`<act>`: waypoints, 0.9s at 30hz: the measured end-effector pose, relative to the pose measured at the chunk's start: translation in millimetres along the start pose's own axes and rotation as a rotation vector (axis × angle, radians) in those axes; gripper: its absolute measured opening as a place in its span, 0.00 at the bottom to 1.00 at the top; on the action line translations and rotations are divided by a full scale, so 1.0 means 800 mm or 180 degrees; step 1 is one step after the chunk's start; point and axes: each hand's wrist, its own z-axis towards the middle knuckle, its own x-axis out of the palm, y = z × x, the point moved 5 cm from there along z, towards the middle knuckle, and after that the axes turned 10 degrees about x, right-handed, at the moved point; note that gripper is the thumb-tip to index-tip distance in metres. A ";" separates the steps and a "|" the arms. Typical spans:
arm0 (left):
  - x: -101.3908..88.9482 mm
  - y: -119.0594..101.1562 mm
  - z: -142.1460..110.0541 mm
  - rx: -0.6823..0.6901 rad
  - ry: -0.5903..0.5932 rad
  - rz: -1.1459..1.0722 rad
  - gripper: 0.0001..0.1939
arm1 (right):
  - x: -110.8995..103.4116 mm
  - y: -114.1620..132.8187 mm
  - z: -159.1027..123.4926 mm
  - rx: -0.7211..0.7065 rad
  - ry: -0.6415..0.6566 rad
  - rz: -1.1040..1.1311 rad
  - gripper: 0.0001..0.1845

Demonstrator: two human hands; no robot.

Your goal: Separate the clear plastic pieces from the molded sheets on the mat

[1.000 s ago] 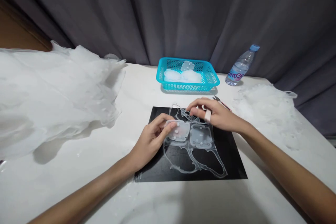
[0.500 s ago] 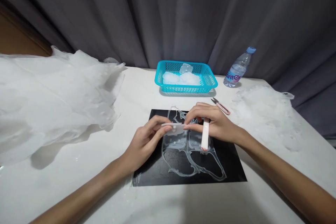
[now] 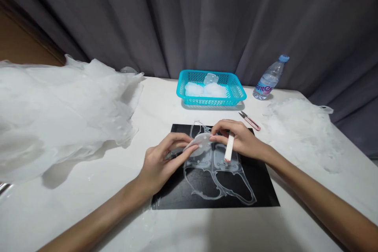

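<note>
Between my two hands is a small translucent white plastic piece [image 3: 202, 144], raised over a black mat [image 3: 174, 189]. My left hand [image 3: 165, 157] pinches its left edge between thumb and fingers. The fingertips of my right hand [image 3: 236, 138] grip its right edge. A white stick-like handle [image 3: 229, 147] is also tucked in my right hand, pointing down toward me; its working end is hidden. On the mat below lies a clear molded plastic sheet [image 3: 217, 181] with an open, curved frame and flat panels.
A blue basket [image 3: 212, 102] at the back holds white translucent pieces. To its right stand a water bottle [image 3: 267, 80] and pink-handled thread snips [image 3: 250, 121]. White plastic heaps lie at left [image 3: 65, 114] and right [image 3: 304, 134]. A grey curtain [image 3: 189, 19] hangs behind.
The plastic piece has turned from nearly edge-on to showing more of its flat face. Both hands still hold it. The white handle has tilted slightly. The whole view has shifted a little.
</note>
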 end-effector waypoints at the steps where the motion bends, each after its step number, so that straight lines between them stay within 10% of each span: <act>1: -0.002 -0.004 0.000 0.0101 -0.0008 0.0136 0.08 | 0.003 -0.002 0.000 0.0050 0.0055 0.0014 0.06; 8: -0.004 -0.012 -0.004 0.0172 -0.0035 0.0256 0.07 | 0.009 0.005 -0.003 0.0306 0.0117 0.0208 0.06; 17: 0.011 0.016 0.012 -0.1403 0.0041 -0.1621 0.17 | -0.003 0.000 0.003 0.0768 0.0106 0.0943 0.10; 27: 0.017 0.037 0.006 -0.1793 0.0059 -0.2125 0.19 | 0.010 -0.010 0.011 0.1022 0.0135 0.1593 0.14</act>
